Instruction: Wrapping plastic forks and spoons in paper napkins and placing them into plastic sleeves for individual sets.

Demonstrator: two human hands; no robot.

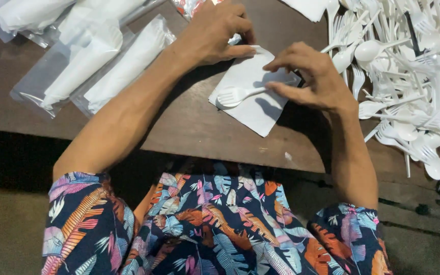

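On the brown table (189, 127), a white plastic fork (236, 94) lies crosswise on a napkin (253, 107), handle pinched by the right hand (314, 81), tines pointing left, while the left hand (215, 33) pins the napkin's far corner.

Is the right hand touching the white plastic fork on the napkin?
Touching. The head view shows the right hand pinching the handle of the white fork, which lies on the white napkin.
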